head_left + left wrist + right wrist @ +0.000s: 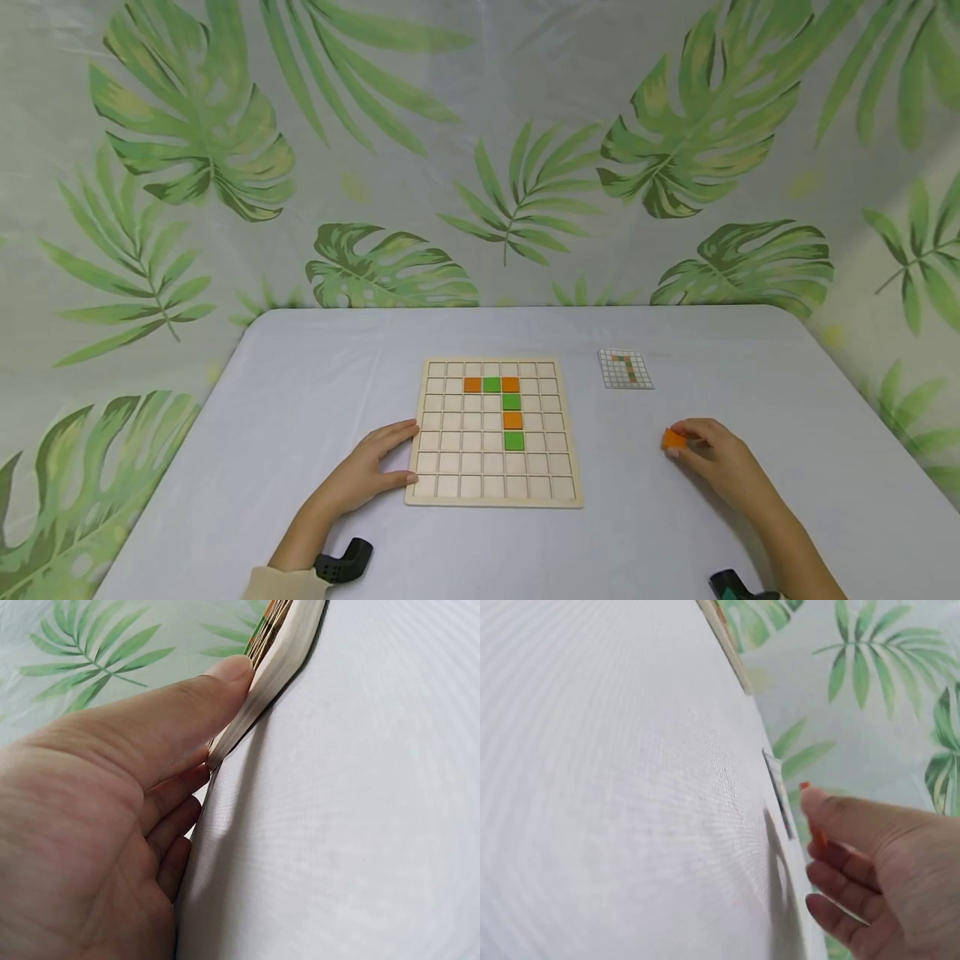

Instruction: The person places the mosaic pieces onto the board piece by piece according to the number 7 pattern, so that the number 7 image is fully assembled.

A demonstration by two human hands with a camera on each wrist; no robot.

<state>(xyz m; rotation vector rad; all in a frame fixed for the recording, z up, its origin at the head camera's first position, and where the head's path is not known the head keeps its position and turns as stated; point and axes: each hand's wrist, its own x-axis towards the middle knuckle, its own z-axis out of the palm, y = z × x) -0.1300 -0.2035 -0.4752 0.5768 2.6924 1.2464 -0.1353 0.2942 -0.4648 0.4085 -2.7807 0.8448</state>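
Observation:
My left hand (367, 468) rests against the left edge of a wooden grid board (459, 463), its thumb and fingers spread apart along the rim. In the left wrist view the thumb (180, 709) touches the board's edge. Several orange and green square tiles sit in the board's cells, forming a short row and a column running down from its right end. Right of the board, my right hand (716, 461) pinches an orange tile (673, 439) between thumb and fingers. Only a thin part of that tile (819, 838) shows in the right wrist view.
A small card (626, 369) printed with a coloured grid pattern lies beyond the board's upper right corner. White cloth (337, 367) covers the table, and a leaf-patterned backdrop (525, 167) rises behind its far edge. Dark devices are worn at both wrists.

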